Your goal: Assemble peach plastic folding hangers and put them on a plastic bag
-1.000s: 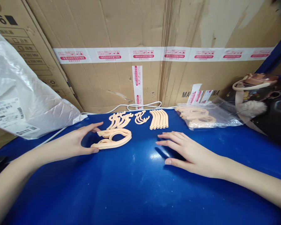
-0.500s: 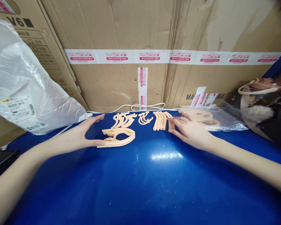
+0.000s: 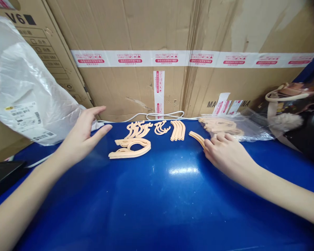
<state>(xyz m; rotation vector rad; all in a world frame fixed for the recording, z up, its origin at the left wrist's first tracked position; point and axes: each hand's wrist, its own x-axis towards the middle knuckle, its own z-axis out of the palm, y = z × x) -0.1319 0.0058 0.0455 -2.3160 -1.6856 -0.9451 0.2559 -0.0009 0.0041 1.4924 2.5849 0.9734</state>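
Observation:
In the head view my right hand (image 3: 222, 151) pinches one or two curved beige plastic strips (image 3: 196, 136), which look like folding-hanger arms; their near end is hidden in my fingers. Just left of it, several matching strips (image 3: 177, 130) lie side by side on the blue table. Hook-shaped beige pieces (image 3: 161, 128) and a cluster of larger curved ones (image 3: 139, 130) are spread further left. In front of that cluster rests a folded beige hanger-like piece (image 3: 141, 152), perhaps a stack. Fingers apart and holding nothing, my left hand (image 3: 87, 125) hovers to the left of these parts.
A clear bag (image 3: 253, 130) of beige parts lies at the back right, beside a dark bag with a pompom (image 3: 289, 123). A white plastic parcel (image 3: 39, 94) leans at left. Cardboard boxes (image 3: 131, 28) wall the back, a white cable (image 3: 131, 118) along their foot.
My right hand has drawn the strip away from the row, rightward and nearer to me. My left hand has left the folded piece and risen up and to the left.

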